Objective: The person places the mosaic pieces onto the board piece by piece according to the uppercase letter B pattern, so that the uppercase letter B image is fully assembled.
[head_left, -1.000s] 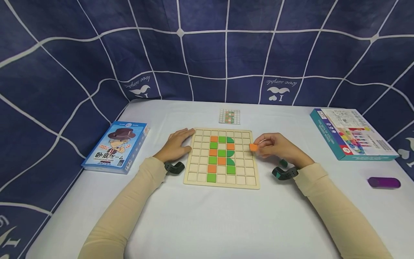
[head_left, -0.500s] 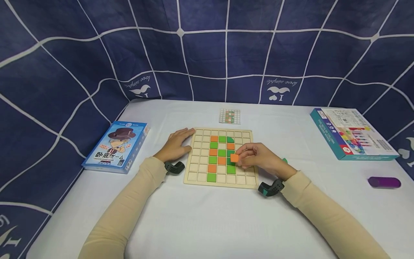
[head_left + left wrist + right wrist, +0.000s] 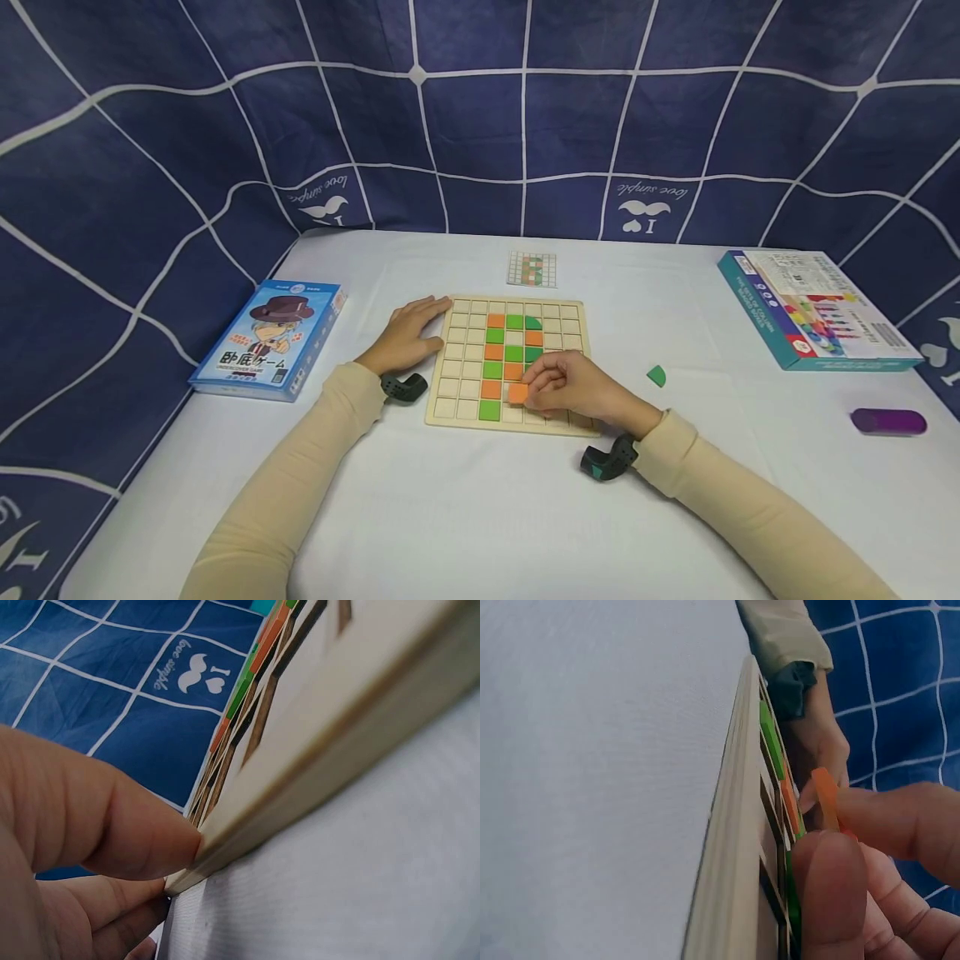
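A wooden grid board (image 3: 459, 372) lies on the table, with orange, green and rounded dark green tiles set in its middle columns. My right hand (image 3: 573, 385) pinches an orange square tile (image 3: 518, 393) between thumb and fingers, over the board's lower middle. In the right wrist view the tile (image 3: 826, 796) is tilted, apart from the board's surface. My left hand (image 3: 403, 337) rests against the board's left edge, fingers extended; its thumb (image 3: 150, 832) touches that edge in the left wrist view. The right hand hides part of the lower right cells.
Behind the board lies a small pattern card (image 3: 532, 270). One green quarter-round tile (image 3: 657, 377) sits on the table to the right. A blue game box (image 3: 270, 342) stands left, a teal-edged box (image 3: 821, 310) right, near a purple capsule-shaped object (image 3: 889, 422).
My right hand has carried the orange tile from the board's right edge leftward and nearer to me, uncovering the loose green tile. The left hand has stayed in place.
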`<state>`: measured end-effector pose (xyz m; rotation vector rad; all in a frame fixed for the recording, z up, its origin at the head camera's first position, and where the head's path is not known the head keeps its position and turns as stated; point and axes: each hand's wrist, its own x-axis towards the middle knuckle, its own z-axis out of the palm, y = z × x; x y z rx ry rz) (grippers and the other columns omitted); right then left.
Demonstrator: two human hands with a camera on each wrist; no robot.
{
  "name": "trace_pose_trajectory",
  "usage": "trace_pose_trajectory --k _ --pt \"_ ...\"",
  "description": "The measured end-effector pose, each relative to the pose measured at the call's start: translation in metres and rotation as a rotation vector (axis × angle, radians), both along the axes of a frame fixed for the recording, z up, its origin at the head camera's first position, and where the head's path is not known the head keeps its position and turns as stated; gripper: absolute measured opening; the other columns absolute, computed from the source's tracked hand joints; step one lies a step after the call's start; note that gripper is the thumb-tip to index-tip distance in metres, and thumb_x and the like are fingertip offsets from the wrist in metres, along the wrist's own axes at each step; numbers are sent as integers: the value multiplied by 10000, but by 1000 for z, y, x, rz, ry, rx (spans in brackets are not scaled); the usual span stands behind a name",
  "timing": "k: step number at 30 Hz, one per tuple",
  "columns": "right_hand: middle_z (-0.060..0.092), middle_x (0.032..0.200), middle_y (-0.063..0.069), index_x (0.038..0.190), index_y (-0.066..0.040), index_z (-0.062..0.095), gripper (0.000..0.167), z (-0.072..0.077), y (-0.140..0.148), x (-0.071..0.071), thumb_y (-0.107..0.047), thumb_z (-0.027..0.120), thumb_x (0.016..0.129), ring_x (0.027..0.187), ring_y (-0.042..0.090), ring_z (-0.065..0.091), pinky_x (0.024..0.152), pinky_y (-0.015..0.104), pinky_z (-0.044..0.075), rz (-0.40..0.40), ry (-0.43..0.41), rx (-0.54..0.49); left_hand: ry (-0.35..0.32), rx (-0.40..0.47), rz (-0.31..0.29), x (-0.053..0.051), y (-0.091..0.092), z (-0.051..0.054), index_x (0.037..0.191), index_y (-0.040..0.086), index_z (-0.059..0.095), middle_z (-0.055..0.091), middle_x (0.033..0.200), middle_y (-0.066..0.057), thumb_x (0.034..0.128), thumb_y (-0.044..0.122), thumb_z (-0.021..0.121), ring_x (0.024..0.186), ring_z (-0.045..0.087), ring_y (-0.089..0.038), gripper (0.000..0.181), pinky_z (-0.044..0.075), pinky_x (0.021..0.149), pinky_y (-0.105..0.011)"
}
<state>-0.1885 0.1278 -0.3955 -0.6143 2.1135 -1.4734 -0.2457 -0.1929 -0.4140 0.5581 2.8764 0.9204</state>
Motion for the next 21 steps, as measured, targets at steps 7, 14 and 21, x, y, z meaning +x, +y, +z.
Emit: trace_pose_trajectory --k 7,14,21 --pt "694 884 -9 1029 -22 755 169 2 -6 8 -39 845 887 795 140 624 690 201 526 60 239 134 3 8 -1 0 0 -1 1651 -16 393 365 1731 -176 936 141 581 1635 241 -380 756 133 1320 -560" --pt "662 830 -81 972 -83 770 158 3 -9 13 -46 876 860 762 95 595 686 219 513 75 347 204 5 0 2 0 0 -1 1653 -10 395 367 1732 -171 935 145 582 1634 243 -380 758 139 1318 -563" --pt "651 813 -82 965 -75 775 173 3 -11 14 -21 885 843 741 78 575 674 215 512 78 380 207 4 -1 1 -1 0 -2 1654 -7 393 364 1733 -171 940 147 583 1635 241 -381 755 134 1320 -562"
